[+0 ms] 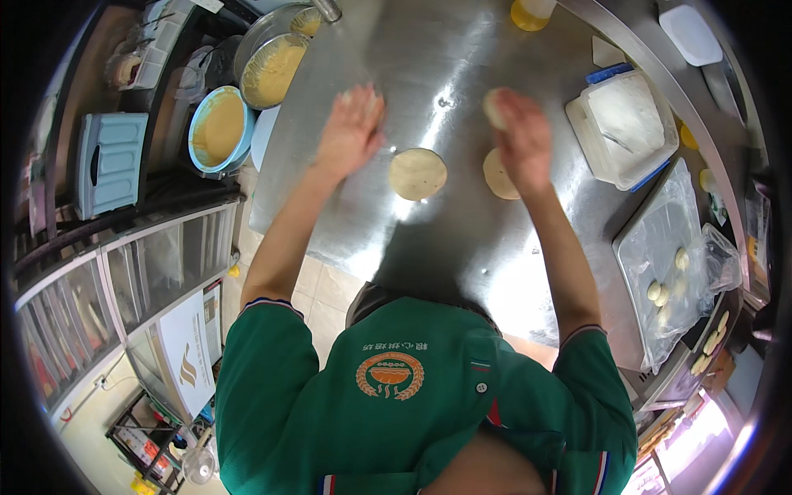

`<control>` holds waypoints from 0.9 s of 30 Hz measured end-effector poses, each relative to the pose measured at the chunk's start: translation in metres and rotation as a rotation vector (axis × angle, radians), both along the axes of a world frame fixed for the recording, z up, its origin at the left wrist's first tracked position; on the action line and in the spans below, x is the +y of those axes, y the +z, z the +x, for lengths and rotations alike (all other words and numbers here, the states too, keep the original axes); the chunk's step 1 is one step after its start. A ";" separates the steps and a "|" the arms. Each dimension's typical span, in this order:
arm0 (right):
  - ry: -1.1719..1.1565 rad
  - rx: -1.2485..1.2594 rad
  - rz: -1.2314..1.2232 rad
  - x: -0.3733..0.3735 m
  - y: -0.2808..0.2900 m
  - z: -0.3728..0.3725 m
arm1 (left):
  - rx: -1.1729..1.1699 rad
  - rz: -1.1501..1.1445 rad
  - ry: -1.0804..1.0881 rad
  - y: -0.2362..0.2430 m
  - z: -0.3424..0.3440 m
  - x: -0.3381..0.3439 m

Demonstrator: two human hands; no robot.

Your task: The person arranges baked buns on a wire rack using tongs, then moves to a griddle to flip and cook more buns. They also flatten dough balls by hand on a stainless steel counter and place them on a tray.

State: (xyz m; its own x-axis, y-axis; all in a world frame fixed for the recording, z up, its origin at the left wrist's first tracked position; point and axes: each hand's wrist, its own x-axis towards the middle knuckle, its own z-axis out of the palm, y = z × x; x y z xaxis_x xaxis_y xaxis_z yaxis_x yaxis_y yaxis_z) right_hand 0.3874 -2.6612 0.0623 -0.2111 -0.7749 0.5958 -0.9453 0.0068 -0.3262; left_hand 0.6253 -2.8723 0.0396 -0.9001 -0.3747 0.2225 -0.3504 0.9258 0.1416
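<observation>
Two flat rounds of dough lie on the steel worktable (346, 227). One dough round (418, 174) is in full view between my hands; the other dough round (497, 175) is partly covered by my right hand (525, 136). A small pale dough piece (495, 110) sits at the thumb side of that hand, whose closed fingers seem to grip it, though motion blurs them. My left hand (353, 130) is over the table to the left of the rounds, fingers stretched out, pale at the tips, with nothing visible in its grasp.
On the right are a clear tub of white powder (624, 124) and a plastic-covered tray (639, 247) with several dough balls. A blue bowl of batter (221, 132) and a metal bowl of yellow mix (275, 74) stand left. A yellow-filled container (532, 12) is at the far edge.
</observation>
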 end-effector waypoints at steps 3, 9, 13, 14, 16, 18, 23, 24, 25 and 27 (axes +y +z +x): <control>0.061 0.056 0.345 -0.039 -0.017 0.040 | 0.024 0.258 0.051 -0.013 -0.001 -0.011; -0.175 0.021 0.479 -0.100 -0.061 0.028 | -0.035 0.179 0.040 -0.049 -0.034 -0.054; -0.217 0.071 0.602 -0.118 -0.084 0.022 | -0.137 0.105 0.105 -0.068 -0.040 -0.059; -0.252 0.087 0.698 -0.117 -0.086 0.021 | -0.123 0.135 0.094 -0.071 -0.042 -0.058; -0.265 0.062 0.615 -0.115 -0.086 0.021 | -0.051 0.113 0.096 -0.070 -0.042 -0.061; -0.291 -0.005 0.645 -0.114 -0.081 0.023 | -0.095 0.181 0.075 -0.065 -0.041 -0.066; -0.321 0.082 0.463 -0.115 -0.067 0.042 | -0.091 0.336 0.088 -0.048 -0.030 -0.068; -0.298 0.032 0.716 -0.120 -0.068 0.047 | -0.119 0.235 0.059 -0.047 -0.027 -0.058; -0.267 -0.008 0.678 -0.114 -0.067 0.051 | -0.230 0.154 0.030 -0.045 -0.024 -0.050; -0.199 -0.035 0.631 -0.109 -0.068 0.049 | -0.120 0.140 0.046 -0.044 -0.025 -0.048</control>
